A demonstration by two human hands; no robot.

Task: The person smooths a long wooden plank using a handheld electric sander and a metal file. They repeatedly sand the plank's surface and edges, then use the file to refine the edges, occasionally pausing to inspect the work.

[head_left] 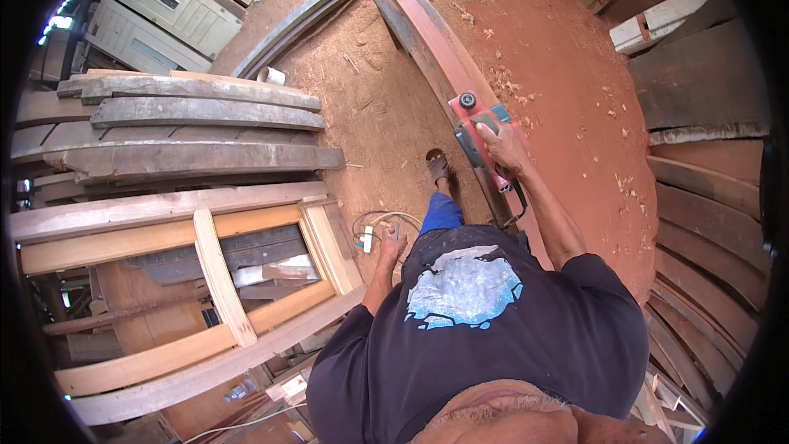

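Count log, head view. I see one red electric planer, and one long reddish plank beneath it. Two hands in view: one right hand and one left hand. One sandalled foot visible; the other is hidden by the body. One white cable loop with one plug block on the sawdust floor. I count three grey curved planks stacked at left. One pale timber frame below them. One small white cup-like object near the stack. Two panelled doors lie at upper left. Curved boards at right: at least five, edges too crowded to count exactly.
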